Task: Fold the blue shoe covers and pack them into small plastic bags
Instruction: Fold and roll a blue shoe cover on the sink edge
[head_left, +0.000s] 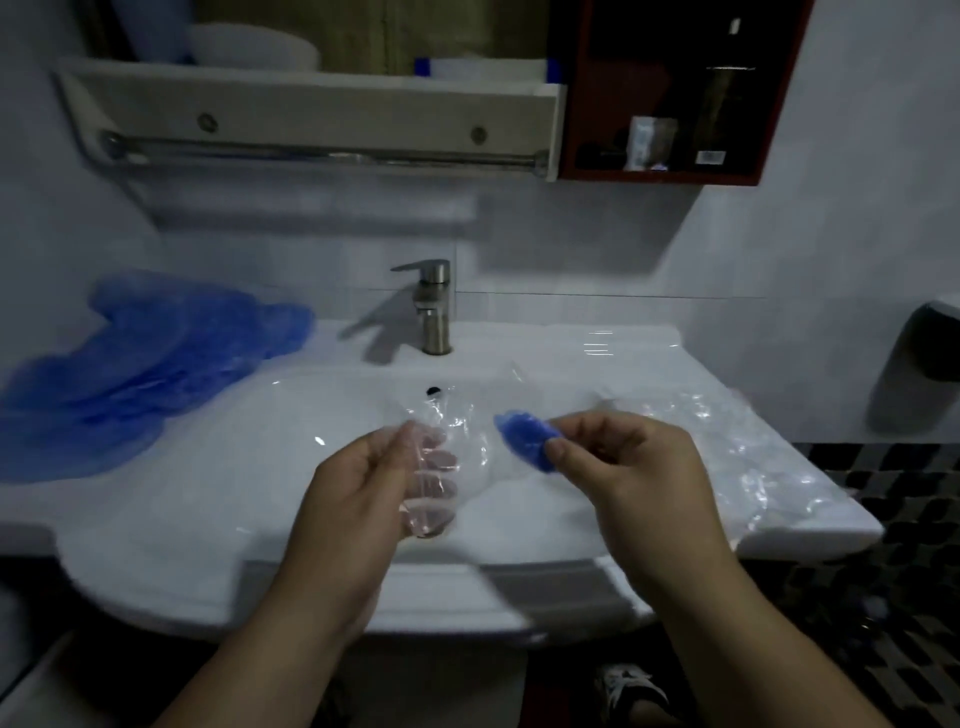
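Note:
Over the white basin my right hand pinches a small folded blue shoe cover between thumb and fingers. My left hand holds a small clear plastic bag, with its fingers showing through the film. The folded cover is just right of the bag, outside it. A pile of unfolded blue shoe covers lies on the left of the counter. Several clear plastic bags lie heaped on the right of the counter.
The white sink has a metal faucet at the back. Above it hang a shelf with a towel rail and a red cabinet. A dark bin stands at the right; a shoe shows below.

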